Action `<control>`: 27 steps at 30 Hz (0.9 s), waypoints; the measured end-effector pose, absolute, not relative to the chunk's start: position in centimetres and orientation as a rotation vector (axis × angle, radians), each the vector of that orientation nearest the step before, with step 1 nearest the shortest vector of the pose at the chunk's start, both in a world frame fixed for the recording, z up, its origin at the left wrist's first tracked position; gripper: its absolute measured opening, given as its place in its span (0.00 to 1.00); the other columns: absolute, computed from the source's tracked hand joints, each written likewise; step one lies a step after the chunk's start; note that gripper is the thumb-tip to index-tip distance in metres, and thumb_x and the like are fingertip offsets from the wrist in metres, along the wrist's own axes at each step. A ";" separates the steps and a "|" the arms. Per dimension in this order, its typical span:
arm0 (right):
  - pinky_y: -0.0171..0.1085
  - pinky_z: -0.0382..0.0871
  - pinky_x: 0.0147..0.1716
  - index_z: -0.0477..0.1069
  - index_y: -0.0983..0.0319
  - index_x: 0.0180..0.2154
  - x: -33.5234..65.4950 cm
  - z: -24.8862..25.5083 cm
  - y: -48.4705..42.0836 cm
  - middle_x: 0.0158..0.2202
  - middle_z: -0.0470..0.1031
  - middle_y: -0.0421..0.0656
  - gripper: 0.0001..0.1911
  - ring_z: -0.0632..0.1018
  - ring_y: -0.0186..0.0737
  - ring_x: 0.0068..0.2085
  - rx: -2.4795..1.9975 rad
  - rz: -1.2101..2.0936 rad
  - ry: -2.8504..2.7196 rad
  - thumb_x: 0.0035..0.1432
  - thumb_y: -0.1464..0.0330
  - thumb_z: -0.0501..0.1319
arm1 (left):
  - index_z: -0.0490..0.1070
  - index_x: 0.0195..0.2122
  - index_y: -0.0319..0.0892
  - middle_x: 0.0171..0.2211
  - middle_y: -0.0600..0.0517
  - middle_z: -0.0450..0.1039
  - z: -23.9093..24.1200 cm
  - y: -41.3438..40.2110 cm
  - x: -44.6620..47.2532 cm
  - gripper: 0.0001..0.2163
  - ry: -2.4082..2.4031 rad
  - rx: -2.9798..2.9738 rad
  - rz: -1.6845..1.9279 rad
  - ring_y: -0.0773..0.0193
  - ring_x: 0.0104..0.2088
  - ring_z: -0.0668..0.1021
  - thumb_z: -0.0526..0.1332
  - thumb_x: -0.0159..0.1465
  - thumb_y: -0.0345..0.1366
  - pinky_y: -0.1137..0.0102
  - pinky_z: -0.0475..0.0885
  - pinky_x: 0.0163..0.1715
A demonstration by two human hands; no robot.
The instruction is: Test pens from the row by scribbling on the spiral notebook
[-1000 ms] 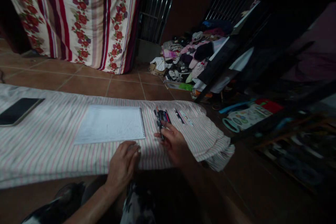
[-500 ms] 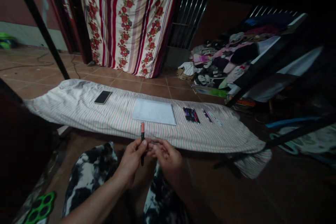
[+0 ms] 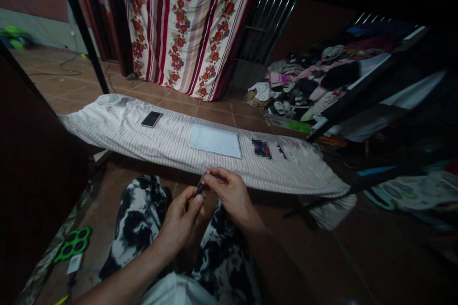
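Pretty simple getup: baggy black-and-white tie-dye pants [image 3: 138,219] with big blotchy patches, plus a white shirt [image 3: 175,290], just the hem showing at the bottom. The left hand [image 3: 181,221] and right hand [image 3: 232,195] are bare.

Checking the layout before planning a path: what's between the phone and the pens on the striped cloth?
In the head view, a spiral notepad lies between the phone and the pens, all on the striped cloth.
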State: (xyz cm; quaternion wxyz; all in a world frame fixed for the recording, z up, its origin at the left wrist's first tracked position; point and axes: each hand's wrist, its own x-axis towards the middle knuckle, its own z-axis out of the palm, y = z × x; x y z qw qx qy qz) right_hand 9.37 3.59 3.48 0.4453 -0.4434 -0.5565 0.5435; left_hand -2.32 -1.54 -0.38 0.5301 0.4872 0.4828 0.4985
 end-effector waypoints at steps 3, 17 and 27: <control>0.33 0.65 0.30 0.70 0.64 0.27 9.7 3.1 3.3 0.25 0.71 0.39 0.11 0.72 0.34 0.28 -1.096 1.276 -1.457 0.47 0.61 0.62 | 0.65 0.30 0.39 0.18 0.59 0.58 -0.5 -1.7 -2.3 0.14 1.133 1.084 1.173 0.73 0.18 0.60 0.55 0.57 0.47 0.76 0.52 0.17; 0.33 0.65 0.36 0.69 0.62 0.32 10.8 2.3 2.4 0.30 0.70 0.40 0.10 0.72 0.35 0.34 -1.016 1.241 -1.521 0.52 0.61 0.59 | 0.66 0.28 0.36 0.15 0.60 0.54 1.2 -2.3 -2.6 0.17 0.797 0.725 0.983 0.77 0.15 0.53 0.63 0.51 0.47 0.76 0.42 0.15; 0.32 0.63 0.27 0.70 0.63 0.33 11.9 2.4 2.8 0.29 0.71 0.41 0.18 0.70 0.33 0.28 -1.039 1.348 -1.540 0.52 0.54 0.57 | 0.67 0.32 0.37 0.16 0.60 0.56 0.2 -2.2 -1.9 0.16 1.056 1.040 1.068 0.74 0.17 0.57 0.57 0.56 0.48 0.77 0.49 0.16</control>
